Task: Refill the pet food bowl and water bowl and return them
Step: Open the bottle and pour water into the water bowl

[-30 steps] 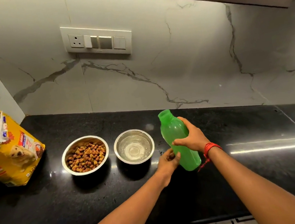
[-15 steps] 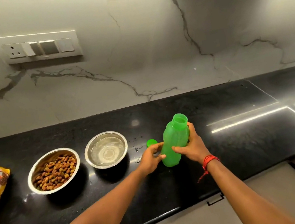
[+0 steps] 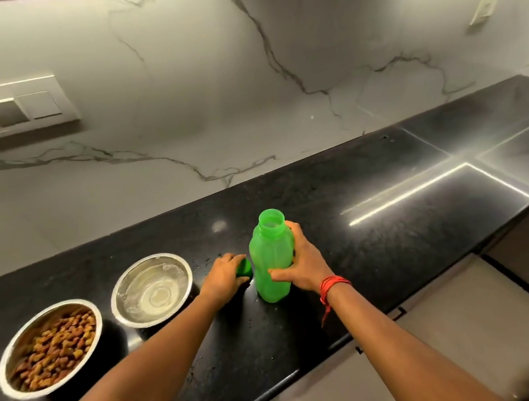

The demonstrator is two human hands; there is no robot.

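Note:
Two steel bowls stand on the black counter (image 3: 380, 235). The food bowl (image 3: 51, 347) at the left is full of brown kibble. To its right, the water bowl (image 3: 152, 289) holds clear water. A green plastic bottle (image 3: 272, 257) stands upright and uncapped right of the bowls. My right hand (image 3: 302, 261) grips its side. Between the water bowl and the bottle, my left hand (image 3: 224, 275) covers the green cap (image 3: 243, 267) on the counter, fingers curled around it.
A marble wall with a switch panel (image 3: 6, 111) rises behind the counter. The counter's front edge runs diagonally below my arms, with cabinet fronts (image 3: 463, 342) underneath. Water droplets speckle the counter near the cap.
The view has swung right, and the food bag is out of frame. The bottle went from tilted to upright on the counter. My left hand left the bottle and closed over the cap.

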